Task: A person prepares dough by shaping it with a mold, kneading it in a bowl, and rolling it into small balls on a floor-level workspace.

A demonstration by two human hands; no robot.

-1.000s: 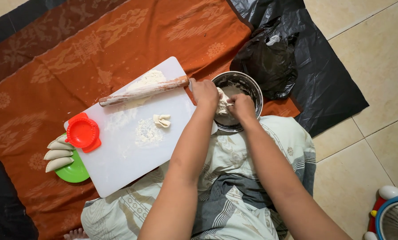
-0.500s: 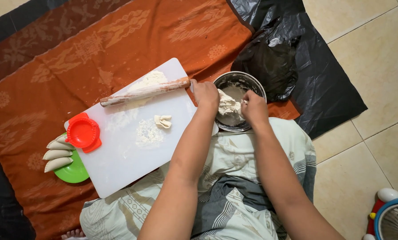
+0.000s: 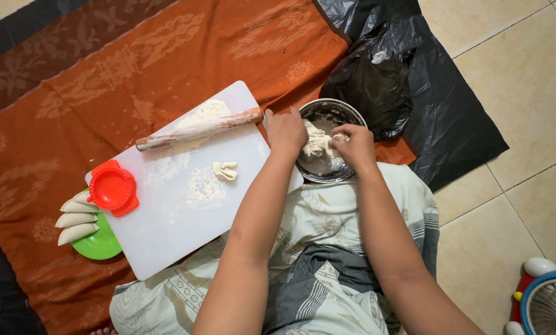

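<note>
A metal bowl [image 3: 333,110] with a lump of white dough [image 3: 315,144] sits on the orange cloth just right of a white cutting board [image 3: 166,229]. My left hand [image 3: 285,131] grips the near-left side of the dough over the bowl's rim. My right hand [image 3: 353,145] pinches the dough's right side. A floured wooden rolling pin [image 3: 198,129] lies across the board's far end. A small piece of dough [image 3: 226,170] and a patch of flour rest mid-board.
A red dumpling press [image 3: 112,188] sits at the board's left edge, over a green plate [image 3: 98,244] with three folded dumplings [image 3: 75,219]. A black plastic bag [image 3: 373,87] lies beyond the bowl. A small fan [image 3: 547,304] stands on the tile floor at bottom right.
Both hands have stayed in the bowl, working the dough; my right hand has shifted slightly right and pulls at the lump.
</note>
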